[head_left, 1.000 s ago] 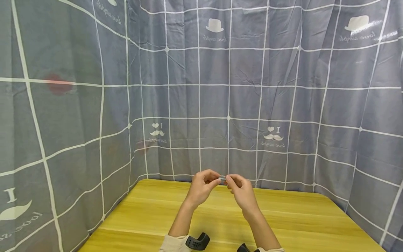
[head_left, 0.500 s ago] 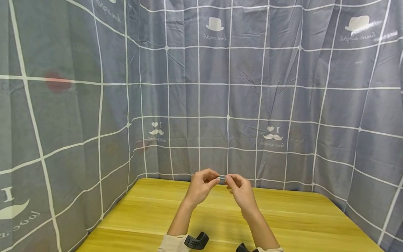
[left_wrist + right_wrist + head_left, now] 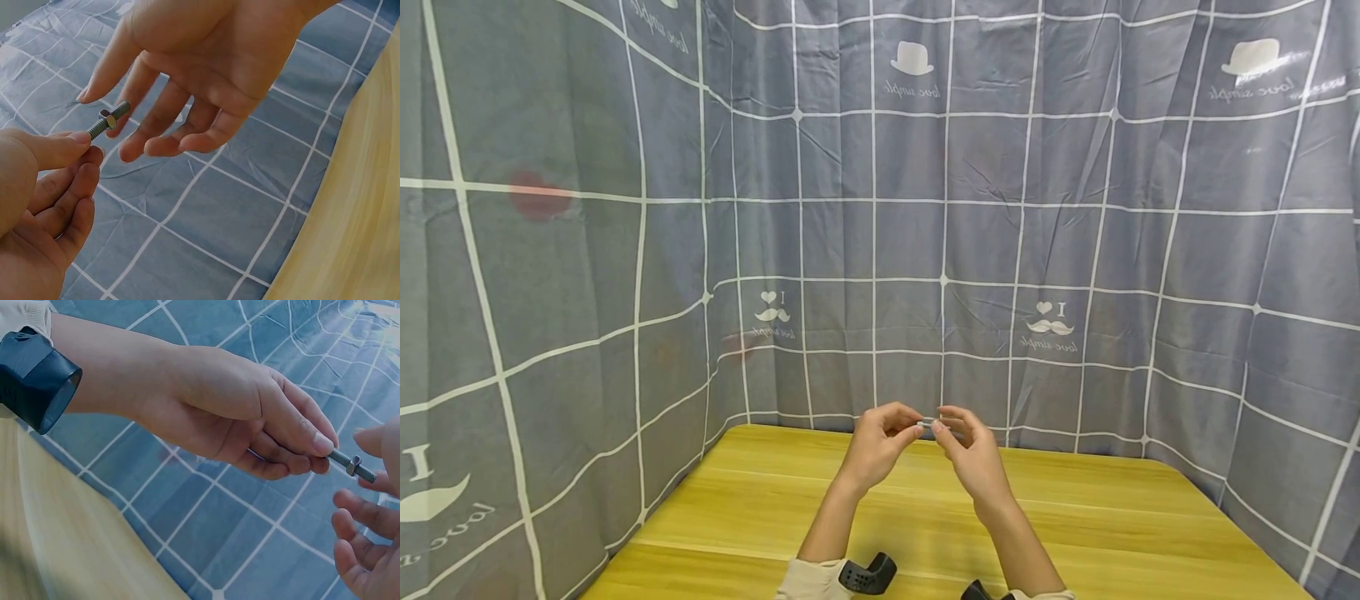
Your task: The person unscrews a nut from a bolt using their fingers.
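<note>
A metal bolt (image 3: pixel 97 128) with a hex nut (image 3: pixel 107 118) partway along its thread is held up between the hands. My left hand (image 3: pixel 874 450) pinches one end of it between thumb and fingers, which hide the bolt's head end. The threaded tip points toward my right hand (image 3: pixel 979 458). In the right wrist view, the nut (image 3: pixel 354 465) sits a short way from that tip. My right thumb and fingers are spread apart around the tip, and a gap shows between them and the nut.
A yellow wood-grain table (image 3: pixel 850 575) lies below the hands. A grey curtain with white grid lines (image 3: pixel 985 242) hangs behind and at the sides. Black devices, such as the one on the left wrist (image 3: pixel 868 573), sit at the sleeve cuffs.
My right index finger has lifted and the thumb has shifted left, so the right fingers are now apart near the bolt's tip. The left hand has stayed nearly still.
</note>
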Available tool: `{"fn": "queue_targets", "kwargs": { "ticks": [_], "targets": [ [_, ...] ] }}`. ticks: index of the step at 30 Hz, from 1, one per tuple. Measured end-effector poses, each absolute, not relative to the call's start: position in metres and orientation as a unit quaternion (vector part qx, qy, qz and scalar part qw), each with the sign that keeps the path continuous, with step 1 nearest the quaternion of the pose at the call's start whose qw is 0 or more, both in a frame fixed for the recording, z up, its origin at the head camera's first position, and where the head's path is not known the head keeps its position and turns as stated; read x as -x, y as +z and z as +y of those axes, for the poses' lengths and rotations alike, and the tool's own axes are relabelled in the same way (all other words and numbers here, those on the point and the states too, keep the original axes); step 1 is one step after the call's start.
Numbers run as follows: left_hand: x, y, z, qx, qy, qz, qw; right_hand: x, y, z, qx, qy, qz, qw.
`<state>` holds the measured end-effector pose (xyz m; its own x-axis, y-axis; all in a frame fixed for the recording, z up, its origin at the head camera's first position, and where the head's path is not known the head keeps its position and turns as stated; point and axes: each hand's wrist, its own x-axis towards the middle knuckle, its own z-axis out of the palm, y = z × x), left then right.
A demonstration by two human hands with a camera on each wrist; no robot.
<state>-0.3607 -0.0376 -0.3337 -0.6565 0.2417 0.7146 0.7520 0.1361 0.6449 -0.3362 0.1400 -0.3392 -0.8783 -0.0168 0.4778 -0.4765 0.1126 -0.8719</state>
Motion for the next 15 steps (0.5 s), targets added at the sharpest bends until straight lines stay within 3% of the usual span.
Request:
{"fn": "queue_targets", "kwargs": {
  "ticks": [15],
  "targets": [
    [0.3627, -0.3336, -0.0394, 0.340, -0.554, -0.726, 0.226, 0.3372, -0.3390, 0.1409, -0.186, 0.648, -0.712, 0.195]
  ]
}}
